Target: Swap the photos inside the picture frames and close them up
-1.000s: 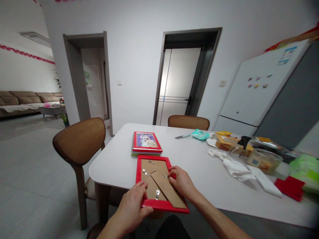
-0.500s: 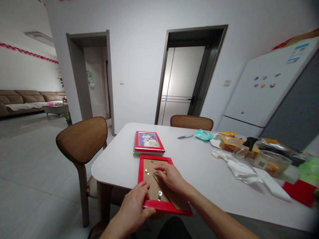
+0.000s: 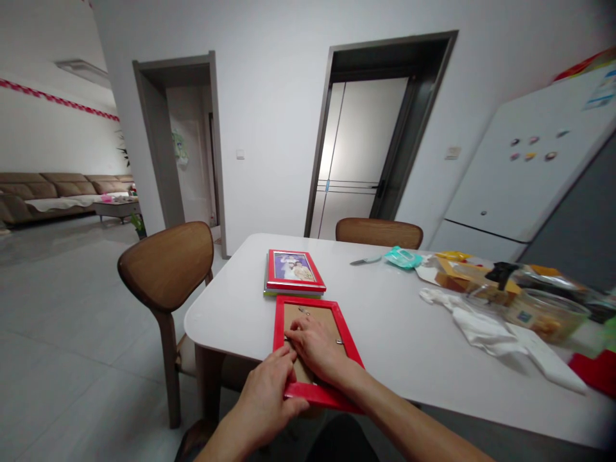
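Observation:
A red picture frame lies back side up at the near edge of the table, its brown backing board facing me. My left hand grips the frame's near left corner, thumb on the near rail and fingers over the left side. Over the board, my right hand is closed, its fingertips at a small metal clip on the left side, which they partly hide. Another metal clip shows on the right side, and a metal piece near the far end.
Beyond the frame, a red-framed photo tops a small stack on the white table. A knife, a teal packet, white tissue and a clear plastic tub lie to the right. A wooden chair stands left.
My right hand has moved left and down from the board's tilted edge to the left-side clip. The backing board now lies flat in the frame. My left hand keeps its grip.

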`<state>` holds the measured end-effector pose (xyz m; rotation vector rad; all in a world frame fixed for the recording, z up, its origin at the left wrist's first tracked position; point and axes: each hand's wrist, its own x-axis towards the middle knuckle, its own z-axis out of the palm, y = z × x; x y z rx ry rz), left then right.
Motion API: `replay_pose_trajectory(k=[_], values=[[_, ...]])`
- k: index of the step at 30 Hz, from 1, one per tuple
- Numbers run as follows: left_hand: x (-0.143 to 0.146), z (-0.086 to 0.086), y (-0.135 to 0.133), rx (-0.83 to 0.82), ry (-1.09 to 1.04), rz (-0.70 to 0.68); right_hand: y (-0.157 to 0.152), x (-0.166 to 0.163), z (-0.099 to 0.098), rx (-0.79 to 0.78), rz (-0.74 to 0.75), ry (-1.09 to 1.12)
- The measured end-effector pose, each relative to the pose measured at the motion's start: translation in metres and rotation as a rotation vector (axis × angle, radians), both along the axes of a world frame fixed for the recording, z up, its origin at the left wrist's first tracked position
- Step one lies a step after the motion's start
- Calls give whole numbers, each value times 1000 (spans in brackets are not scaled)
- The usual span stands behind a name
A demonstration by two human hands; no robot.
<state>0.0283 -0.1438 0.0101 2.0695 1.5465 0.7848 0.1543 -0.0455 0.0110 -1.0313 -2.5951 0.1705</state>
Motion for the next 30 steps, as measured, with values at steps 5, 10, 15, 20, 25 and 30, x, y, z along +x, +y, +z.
replay_pose_trajectory(k=[5,10,15,20,25,30], values=[[0,-1,-1,-3,-4,22,5,-3,0,-70,-60,116],[0,0,-1,-5,11,12,11,-6,-1,-143,-156,148],[0,-4,0,14,18,30,10,-12,-1,-120,-257,125],[-1,-4,3,11,39,16,8,-12,1,-125,-219,127],[0,0,-1,20,48,5,8,-13,-1,-150,-231,129],[1,0,-3,21,73,-8,8,-15,-3,-162,-226,137]])
